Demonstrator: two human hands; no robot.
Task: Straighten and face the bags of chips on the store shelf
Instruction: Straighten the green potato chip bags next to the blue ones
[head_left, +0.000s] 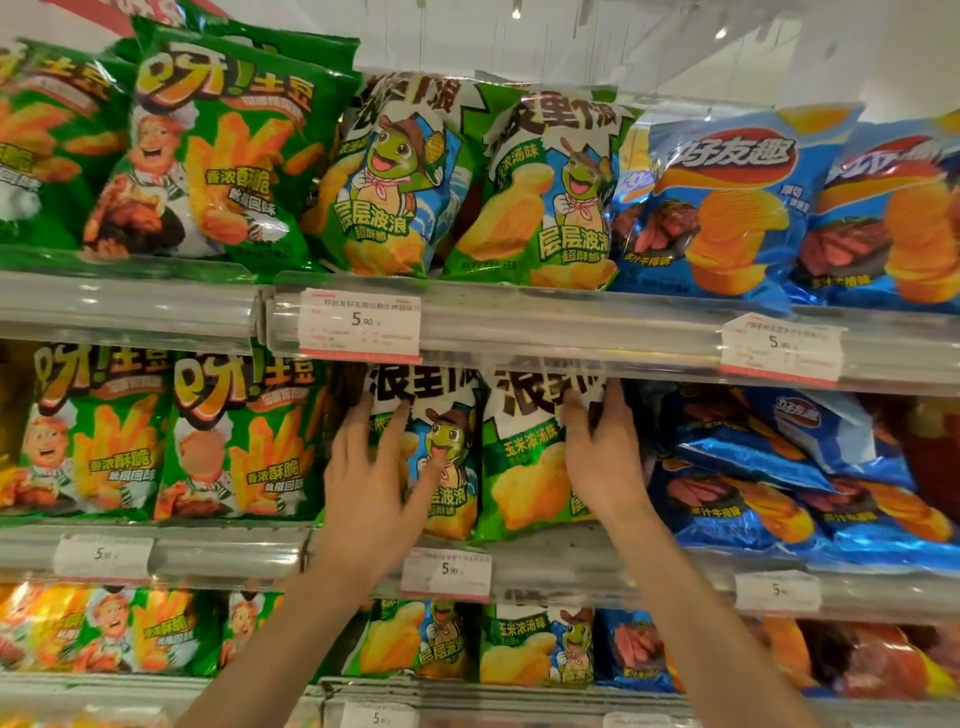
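On the middle shelf stand two green-and-white turtle chip bags, side by side and upright. My left hand (369, 483) lies on the front of the left turtle bag (449, 441) with its fingers spread and straight. My right hand (602, 457) grips the upper right edge of the right turtle bag (524, 467), with the thumb on the front and the fingers behind the corner. The tops of both bags are partly hidden behind the clear rail of the shelf above (571, 338).
Blue chip bags (753, 467) lie slumped and overlapping to the right on the same shelf. Green fries bags (239, 441) stand upright to the left. The top shelf holds more turtle bags (384, 182) and blue bags (727, 208). Price tags (445, 571) hang on the rails.
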